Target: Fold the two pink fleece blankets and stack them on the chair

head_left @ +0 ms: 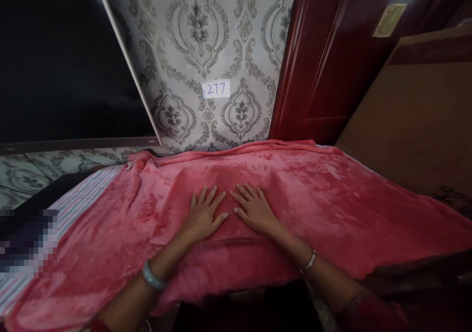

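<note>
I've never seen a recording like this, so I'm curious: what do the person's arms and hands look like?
Both the left hand and right hand are bare, without gloves. The left forearm wears a thick, rounded, pale grey-green bangle; the right, a thin, silver-coloured bracelet. Dark red cloth sleeves show at the picture's lower edge.

Blanket (302, 214) under left hand (202, 219) and right hand (256, 211), before the wall (245, 51) (screen (66, 66) left, box (416, 125) right)
</note>
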Motion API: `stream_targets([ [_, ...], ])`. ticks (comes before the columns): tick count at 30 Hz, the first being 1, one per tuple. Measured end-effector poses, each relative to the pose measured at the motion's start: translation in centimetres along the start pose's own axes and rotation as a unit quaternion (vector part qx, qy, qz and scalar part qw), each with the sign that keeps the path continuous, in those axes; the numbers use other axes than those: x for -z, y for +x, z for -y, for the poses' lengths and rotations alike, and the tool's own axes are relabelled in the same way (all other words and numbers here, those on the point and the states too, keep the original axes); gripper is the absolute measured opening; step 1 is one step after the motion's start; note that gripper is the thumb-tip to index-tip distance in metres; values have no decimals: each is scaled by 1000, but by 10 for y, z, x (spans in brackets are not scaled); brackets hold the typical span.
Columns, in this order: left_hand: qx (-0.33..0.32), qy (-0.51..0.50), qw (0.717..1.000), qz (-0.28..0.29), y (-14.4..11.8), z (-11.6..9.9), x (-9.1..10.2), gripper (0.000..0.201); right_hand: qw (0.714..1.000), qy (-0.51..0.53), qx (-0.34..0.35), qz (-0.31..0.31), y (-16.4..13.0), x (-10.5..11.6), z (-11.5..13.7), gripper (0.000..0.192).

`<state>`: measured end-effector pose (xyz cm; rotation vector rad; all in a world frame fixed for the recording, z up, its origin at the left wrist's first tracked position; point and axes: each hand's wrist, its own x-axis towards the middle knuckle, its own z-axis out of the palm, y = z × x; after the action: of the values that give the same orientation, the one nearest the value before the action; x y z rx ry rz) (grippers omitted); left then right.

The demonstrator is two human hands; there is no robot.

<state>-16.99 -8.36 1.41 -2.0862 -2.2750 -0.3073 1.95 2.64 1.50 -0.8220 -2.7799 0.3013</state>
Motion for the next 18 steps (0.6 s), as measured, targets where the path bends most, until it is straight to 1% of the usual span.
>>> stream_targets([
  [2,16,1,1000,2,-7,-6,-10,64,1000,1,-4,-5,-5,-9,1,54],
  [4,19,2,1000,-5,-7,-6,-13,64,1000,2,-6,-10,-5,-13,-1,54],
  [7,12,-3,1000,-16,-6,-2,-8,62,1000,6,-3,-2,-3,-11,-4,55],
  [9,5,-8,1000,-30,-10,-4,-2,58,1000,12,2,25,-1,-3,-6,56],
  [10,-7,-11,999,-40,-14,-7,-1,56,999,18,4,40,1,2,-7,56],
  [12,-61,-22,996,-61,-26,-15,-2,52,998,32,13,56,7,14,-8,52],
  [14,-121,-26,990,-71,-40,-26,-9,55,998,38,33,39,18,25,-8,49],
  [15,-139,-22,988,-71,-46,-31,-14,61,998,35,46,25,25,28,-7,49],
  [16,-144,-16,987,-69,-51,-35,-19,67,998,28,58,15,34,30,-6,49],
  [18,-138,-1,988,-66,-58,-41,-27,75,997,9,80,18,51,28,-5,50],
])
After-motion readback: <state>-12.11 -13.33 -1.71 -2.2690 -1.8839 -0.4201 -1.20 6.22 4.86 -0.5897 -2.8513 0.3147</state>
